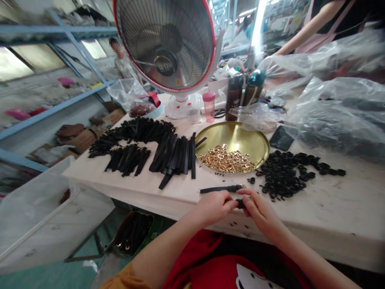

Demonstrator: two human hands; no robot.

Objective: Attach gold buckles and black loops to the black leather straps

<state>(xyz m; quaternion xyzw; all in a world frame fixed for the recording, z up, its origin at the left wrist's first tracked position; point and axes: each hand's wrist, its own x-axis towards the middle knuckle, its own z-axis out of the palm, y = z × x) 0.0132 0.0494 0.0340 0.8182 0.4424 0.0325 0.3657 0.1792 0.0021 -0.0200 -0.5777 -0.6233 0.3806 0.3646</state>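
My left hand and my right hand meet near the table's front edge, fingers closed on a small black piece. Fingers cover most of it, so I cannot tell its exact kind. Just beyond my hands lies a black strap with gold-coloured metal at its right end. Farther off, a round gold tray holds a heap of small gold metal fittings. To its right is a pile of small black loops. Many black straps lie in rows to the left.
A large red-rimmed fan stands behind the straps. Beside it are a pink cup and dark bottles. Clear plastic bags cover the right back. A person's arm reaches in there. A bin of straps sits below the table.
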